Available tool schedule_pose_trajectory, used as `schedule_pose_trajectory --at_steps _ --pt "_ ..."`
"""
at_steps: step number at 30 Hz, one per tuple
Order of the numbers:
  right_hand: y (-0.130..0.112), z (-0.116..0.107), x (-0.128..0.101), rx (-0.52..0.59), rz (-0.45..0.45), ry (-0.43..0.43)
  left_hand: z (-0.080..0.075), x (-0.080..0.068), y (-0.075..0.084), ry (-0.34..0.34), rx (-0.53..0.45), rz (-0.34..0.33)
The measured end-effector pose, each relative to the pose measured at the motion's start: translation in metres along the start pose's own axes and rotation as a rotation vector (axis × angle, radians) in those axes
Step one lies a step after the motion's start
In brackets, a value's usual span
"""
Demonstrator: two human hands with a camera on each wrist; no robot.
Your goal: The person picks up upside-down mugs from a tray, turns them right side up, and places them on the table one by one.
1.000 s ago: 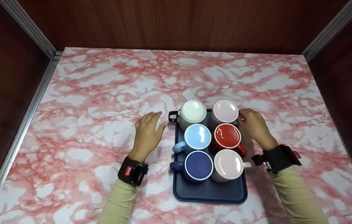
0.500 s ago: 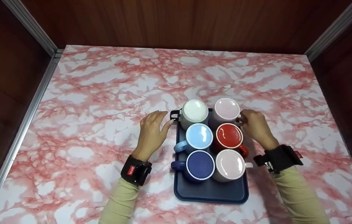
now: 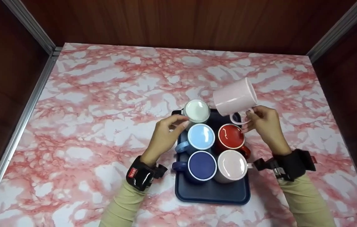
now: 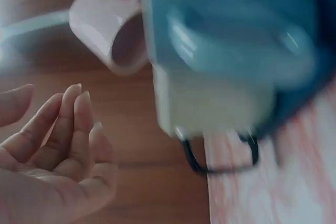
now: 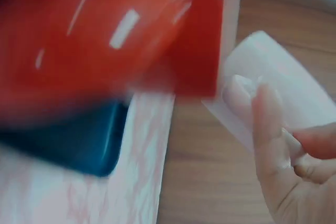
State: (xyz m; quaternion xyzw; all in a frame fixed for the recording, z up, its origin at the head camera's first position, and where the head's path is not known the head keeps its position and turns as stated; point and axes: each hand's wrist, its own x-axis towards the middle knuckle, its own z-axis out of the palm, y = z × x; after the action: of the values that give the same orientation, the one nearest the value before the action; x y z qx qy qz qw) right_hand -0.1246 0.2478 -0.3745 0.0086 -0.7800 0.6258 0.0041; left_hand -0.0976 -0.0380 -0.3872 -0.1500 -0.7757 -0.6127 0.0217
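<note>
Now the right hand [image 3: 265, 123] holds the pink mug [image 3: 235, 96] by its handle, fingers curled round the loop, and the mug hangs in the air above the far right corner of the tray [image 3: 211, 192], tipped well over. Its long axis runs roughly level, with the base toward the tray's middle and the mouth pointing away to the right and far side; the handle hangs below, on the side nearest the holding hand. From the left wrist view the same mug [image 4: 110, 35] shows its open mouth, tilted, above and beyond the pale mug.

Just off the tray's left edge, the left hand [image 3: 165, 135] reaches toward the white mug [image 3: 197, 111], which stands upright in the tray's far left corner. The fingers are loosely curved and spread, gripping nothing; the fingertips lie just beside the mug's near left side, and I cannot tell whether they touch it. So the left hand is the nearer one to this mug, and the mug lies ahead and to the right of it.

Nearer on the tray stand a light blue mug [image 3: 200, 136], a red mug [image 3: 230, 136], a dark blue mug [image 3: 201, 165] and another pink mug [image 3: 231, 165], all upright.
</note>
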Motion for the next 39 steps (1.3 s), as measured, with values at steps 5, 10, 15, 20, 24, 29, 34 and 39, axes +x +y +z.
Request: schedule_pose_trajectory --at_steps 5,10,15,20,24,29,34,39 --pt "-0.009 0.015 -0.015 0.343 0.081 -0.011 0.013 0.000 0.014 -0.099 -0.190 -0.045" --pt "-0.016 0.029 -0.027 0.515 0.149 -0.024 0.026 0.001 0.020 -0.145 -0.306 -0.105" --pt "-0.024 0.041 -0.035 0.622 0.199 -0.060 0.038 0.002 0.026 -0.164 -0.445 -0.264" --pt "-0.030 0.051 -0.041 0.674 0.228 -0.094 0.046 0.001 0.031 -0.123 -0.775 -0.448" --pt "-0.034 0.058 -0.044 0.692 0.254 -0.116 0.051 0.000 0.035 -0.072 -1.037 -0.525" --pt "-0.033 0.065 -0.042 0.711 0.276 -0.145 0.056 -0.001 0.038 0.006 -1.241 -0.497" --pt "-0.028 0.066 -0.043 0.646 0.238 -0.228 0.056 -0.003 0.037 0.029 -1.323 -0.420" --pt "-0.025 0.053 -0.041 0.531 0.136 -0.274 0.045 0.000 0.039 0.044 -1.275 -0.327"
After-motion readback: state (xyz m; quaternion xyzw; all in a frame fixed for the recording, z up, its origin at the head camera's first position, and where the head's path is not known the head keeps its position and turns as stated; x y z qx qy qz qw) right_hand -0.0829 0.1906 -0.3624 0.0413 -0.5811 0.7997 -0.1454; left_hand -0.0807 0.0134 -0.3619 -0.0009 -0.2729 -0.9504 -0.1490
